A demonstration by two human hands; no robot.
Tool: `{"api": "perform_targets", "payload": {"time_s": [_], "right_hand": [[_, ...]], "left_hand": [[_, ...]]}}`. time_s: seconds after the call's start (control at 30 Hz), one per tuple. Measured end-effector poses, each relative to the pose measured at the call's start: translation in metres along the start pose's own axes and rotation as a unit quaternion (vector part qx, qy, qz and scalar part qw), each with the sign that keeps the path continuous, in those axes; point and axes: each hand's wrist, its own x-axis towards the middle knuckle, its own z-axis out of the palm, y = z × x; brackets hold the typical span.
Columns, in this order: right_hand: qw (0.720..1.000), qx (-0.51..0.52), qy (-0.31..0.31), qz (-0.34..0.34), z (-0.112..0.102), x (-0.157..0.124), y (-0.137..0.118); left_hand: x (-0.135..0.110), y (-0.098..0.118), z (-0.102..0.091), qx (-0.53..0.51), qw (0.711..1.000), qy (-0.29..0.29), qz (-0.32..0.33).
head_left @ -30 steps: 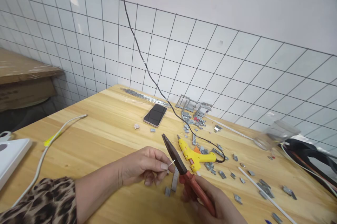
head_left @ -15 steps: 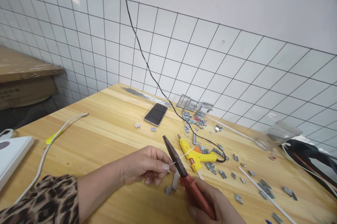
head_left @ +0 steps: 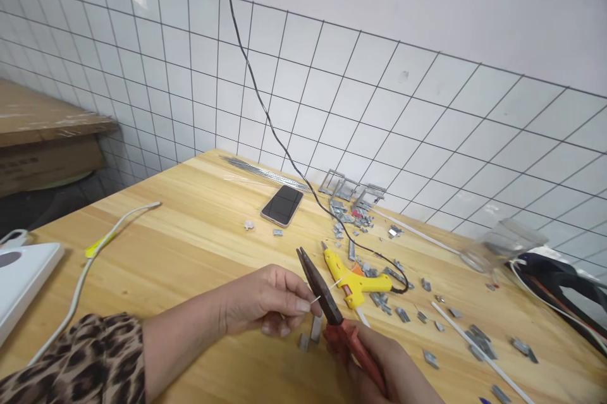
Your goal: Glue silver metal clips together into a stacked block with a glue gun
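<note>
My left hand (head_left: 279, 299) is closed, thumb and forefinger pinching a thin whitish wire (head_left: 337, 282). Across the jaws of the long-nose pliers (head_left: 322, 287) runs this wire, with a short end sticking out on the far side. My right hand (head_left: 379, 360) is wrapped around the pliers' red handles. A narrow gap shows between the jaw tips; whether they bite the wire I cannot tell. Beneath the hands, two small grey metal pieces (head_left: 316, 329) lie on the wooden table (head_left: 190, 252). Just beyond the pliers rests a yellow glue gun (head_left: 353, 279).
A phone (head_left: 282, 205) lies near a bundle of thin rods (head_left: 265, 173). Grey rectangular frames (head_left: 348, 189) and many metal bits stand by the grid wall (head_left: 303, 88). On the right are a white stick (head_left: 478, 350) and a clear container (head_left: 507, 243); a white cable (head_left: 85, 265) is left.
The pliers' jaw tips have parted slightly. Less of the wire sticks out past the jaws now. Both hands stay in nearly the same place, and the view has shifted a little.
</note>
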Motion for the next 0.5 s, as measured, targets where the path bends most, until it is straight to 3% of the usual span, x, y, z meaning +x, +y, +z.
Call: {"api": "perform_targets", "payload": {"time_s": [0.17, 0.37, 0.5], "right_hand": [[1.0, 0.008, -0.002, 0.009, -0.002, -0.001, -0.003], [0.996, 0.016, -0.07, 0.053, -0.008, 0.001, -0.017], [0.995, 0.028, -0.065, 0.075, -0.004, 0.001, -0.015]], "left_hand": [[0.001, 0.0, 0.001, -0.013, 1.0, 0.002, -0.011], [0.001, 0.001, 0.002, -0.03, 0.999, 0.001, -0.013], [0.001, 0.001, 0.003, -0.028, 0.999, 0.005, -0.021]]}}
